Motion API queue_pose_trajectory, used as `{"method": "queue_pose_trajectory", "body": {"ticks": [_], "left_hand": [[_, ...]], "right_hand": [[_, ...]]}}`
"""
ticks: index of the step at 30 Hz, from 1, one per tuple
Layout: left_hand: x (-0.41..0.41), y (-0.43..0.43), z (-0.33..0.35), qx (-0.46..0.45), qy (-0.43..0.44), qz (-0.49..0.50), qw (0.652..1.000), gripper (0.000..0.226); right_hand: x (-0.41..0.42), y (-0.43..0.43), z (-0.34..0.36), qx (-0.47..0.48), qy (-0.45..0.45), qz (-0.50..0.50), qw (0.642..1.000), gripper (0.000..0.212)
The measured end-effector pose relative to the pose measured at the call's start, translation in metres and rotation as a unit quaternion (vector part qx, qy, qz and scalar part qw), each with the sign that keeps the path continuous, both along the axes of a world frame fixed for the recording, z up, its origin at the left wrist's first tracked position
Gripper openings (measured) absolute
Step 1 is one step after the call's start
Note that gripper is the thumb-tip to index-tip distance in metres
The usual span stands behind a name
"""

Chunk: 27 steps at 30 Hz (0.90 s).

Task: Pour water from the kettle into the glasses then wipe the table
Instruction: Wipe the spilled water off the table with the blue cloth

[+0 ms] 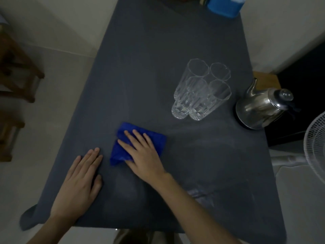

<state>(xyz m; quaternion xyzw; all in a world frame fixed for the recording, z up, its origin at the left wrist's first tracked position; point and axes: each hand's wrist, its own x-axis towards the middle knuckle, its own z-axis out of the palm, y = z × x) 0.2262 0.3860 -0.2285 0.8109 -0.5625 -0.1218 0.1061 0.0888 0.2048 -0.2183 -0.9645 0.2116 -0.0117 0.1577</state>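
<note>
A dark grey cloth-covered table (158, 50) fills the view. Several tall clear glasses (200, 90) stand clustered at the right of its middle. A steel kettle (260, 106) sits at the right edge, spout pointing away from me. A folded blue cloth (158, 140) lies on the near middle of the table. My right hand (140, 152) presses flat on the cloth, fingers spread over it. My left hand (79, 184) lies flat on the bare table to the left of the cloth, holding nothing.
A blue plastic container (225, 6) stands at the far right corner. A white fan (316, 143) is beside the table at the right. Wooden furniture (15, 71) stands on the floor at the left. Faint wet streaks (202, 194) show near the front.
</note>
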Motion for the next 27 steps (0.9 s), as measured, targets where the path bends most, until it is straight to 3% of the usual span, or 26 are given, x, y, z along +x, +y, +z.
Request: {"method": "queue_pose_trajectory", "body": {"ticks": [5, 9, 14, 17, 22, 27], "left_hand": [[-0.001, 0.001, 0.001, -0.01, -0.003, 0.001, 1.0, 0.057], [-0.002, 0.001, 0.001, -0.017, -0.007, 0.002, 1.0, 0.057], [-0.002, 0.002, 0.004, -0.03, -0.009, 0.004, 1.0, 0.056], [-0.002, 0.003, 0.003, -0.032, -0.014, 0.007, 0.999, 0.055], [-0.002, 0.003, 0.001, -0.031, -0.016, 0.006, 0.999, 0.055], [-0.002, 0.001, 0.001, -0.026, -0.02, 0.0, 0.999, 0.055]], "right_hand": [[-0.078, -0.028, 0.004, -0.055, 0.064, 0.124, 0.989, 0.077], [-0.179, -0.067, 0.017, -0.033, 0.089, 0.045, 0.995, 0.092], [-0.252, -0.085, 0.024, 0.028, 0.112, -0.102, 0.988, 0.054], [-0.244, -0.08, 0.017, -0.01, 0.134, -0.104, 0.985, 0.055], [-0.169, -0.047, 0.011, -0.062, 0.115, 0.055, 0.99, 0.077], [-0.087, -0.011, 0.005, -0.096, 0.102, 0.144, 0.98, 0.07]]}}
